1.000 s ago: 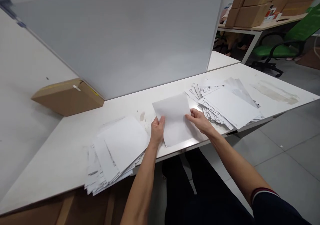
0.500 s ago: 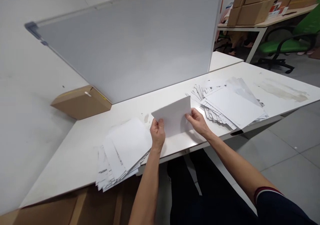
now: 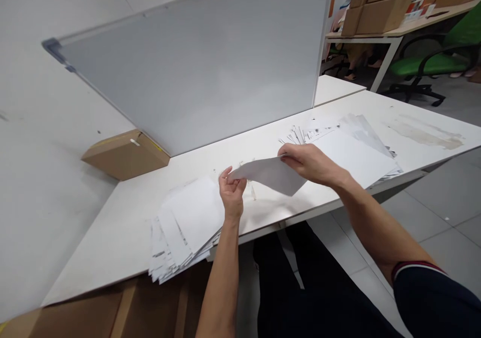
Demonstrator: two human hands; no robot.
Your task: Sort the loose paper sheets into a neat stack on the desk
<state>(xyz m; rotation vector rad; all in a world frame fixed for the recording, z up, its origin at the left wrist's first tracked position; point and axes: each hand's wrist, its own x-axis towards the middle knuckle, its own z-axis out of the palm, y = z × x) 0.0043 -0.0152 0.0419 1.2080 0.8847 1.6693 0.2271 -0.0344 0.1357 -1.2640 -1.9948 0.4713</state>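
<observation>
A sheet of paper (image 3: 276,174) is held above the white table between both hands, tilted and slightly bowed. My left hand (image 3: 232,194) pinches its left end between thumb and fingers. At the upper right edge my right hand (image 3: 310,162) grips the sheet, knuckles up, with its fingertips partly hidden. A loose stack of papers (image 3: 195,208) lies left of my left hand and juts past the table's front edge. Beyond my right hand rests another fanned pile of papers (image 3: 361,152), partly covered by my right hand and forearm.
A large whiteboard (image 3: 203,72) leans at the back of the table (image 3: 112,228). Beside it on the left sits a cardboard box (image 3: 126,155). Stacked boxes (image 3: 387,12) stand on another table, near a green chair (image 3: 424,66). Part of a person shows behind that table.
My right hand has risen and turned over, moving its grip to the paper's upper edge. The sheet has tipped from nearly upright to a flatter, bowed slant.
</observation>
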